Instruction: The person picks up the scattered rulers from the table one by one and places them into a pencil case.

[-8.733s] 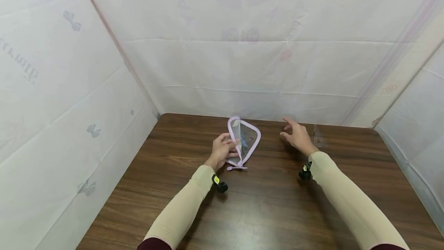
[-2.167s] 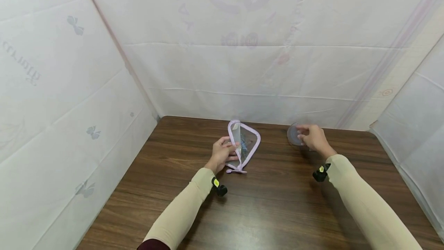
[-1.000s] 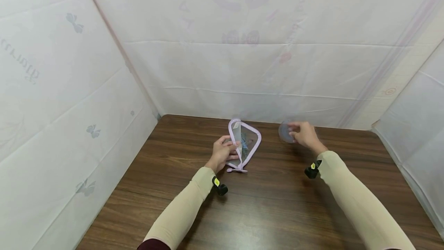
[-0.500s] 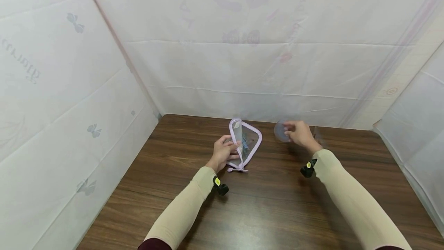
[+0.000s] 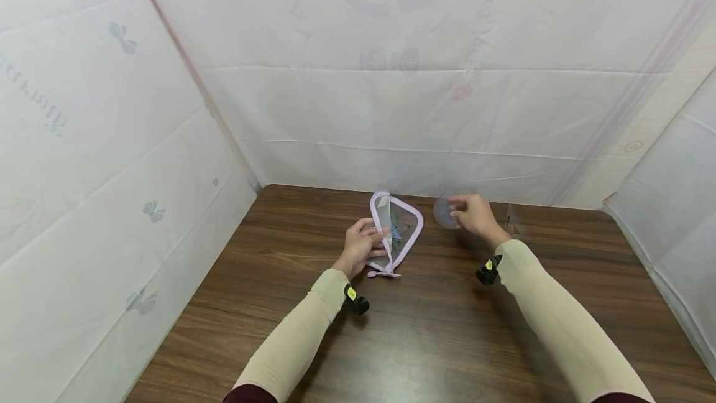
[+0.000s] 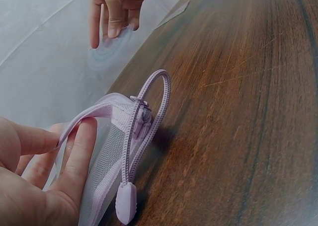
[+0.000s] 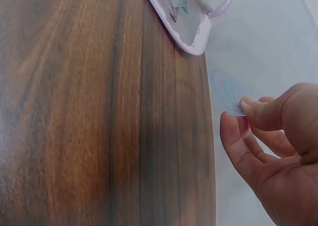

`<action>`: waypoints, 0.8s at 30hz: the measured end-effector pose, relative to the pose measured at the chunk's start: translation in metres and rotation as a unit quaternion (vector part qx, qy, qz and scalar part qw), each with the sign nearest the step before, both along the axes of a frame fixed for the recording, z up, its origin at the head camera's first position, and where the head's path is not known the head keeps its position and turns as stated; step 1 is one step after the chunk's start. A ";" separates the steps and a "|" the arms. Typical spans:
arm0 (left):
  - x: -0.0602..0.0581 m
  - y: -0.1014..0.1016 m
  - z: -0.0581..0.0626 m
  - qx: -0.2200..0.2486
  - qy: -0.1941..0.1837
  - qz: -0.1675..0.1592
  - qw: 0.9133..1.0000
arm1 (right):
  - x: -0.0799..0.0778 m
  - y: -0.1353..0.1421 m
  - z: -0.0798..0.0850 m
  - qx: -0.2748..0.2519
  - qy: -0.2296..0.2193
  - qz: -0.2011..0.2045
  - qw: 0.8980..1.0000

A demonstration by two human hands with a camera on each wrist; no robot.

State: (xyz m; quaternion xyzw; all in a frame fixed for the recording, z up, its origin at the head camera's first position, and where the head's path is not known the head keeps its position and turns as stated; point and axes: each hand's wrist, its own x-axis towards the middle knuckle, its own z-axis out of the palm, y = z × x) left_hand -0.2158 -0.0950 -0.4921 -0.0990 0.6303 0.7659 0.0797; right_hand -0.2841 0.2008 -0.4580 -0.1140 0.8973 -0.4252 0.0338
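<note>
My left hand (image 5: 358, 246) pinches the raised edge of a see-through mesh zipper pouch (image 5: 416, 235) with lilac trim, holding its mouth apart. Inside the pouch lie bluish clear pieces (image 5: 396, 229). A lilac cord zipper pull (image 6: 126, 201) hangs at its near end, in front of the fingers in the left wrist view. To the right, my right hand (image 5: 477, 213) pinches a clear, round-edged plastic protractor (image 5: 443, 211) between thumb and fingertips. Faint blue curved markings show on the protractor (image 7: 226, 92) in the right wrist view. It is held up near the table's back edge, apart from the pouch.
A clear triangular set square (image 5: 514, 224) lies behind the right wrist, near the back edge of the brown wooden table (image 5: 414, 341). White printed sheeting (image 5: 358, 104) rises behind the table and along both sides.
The right hand, empty at first, has since taken hold of the protractor and carried it left toward the pouch. The left hand has kept its hold on the pouch.
</note>
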 end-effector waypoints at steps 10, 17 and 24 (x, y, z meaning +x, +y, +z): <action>0.000 0.000 0.000 0.001 0.001 0.000 1.000 | -0.001 -0.010 -0.004 0.000 0.004 0.003 1.000; 0.000 -0.001 0.000 0.002 -0.001 -0.002 1.000 | -0.001 -0.023 -0.007 -0.009 -0.002 0.010 1.000; -0.001 -0.001 -0.002 0.004 0.003 -0.003 1.000 | -0.003 -0.037 -0.011 -0.014 -0.001 0.008 1.000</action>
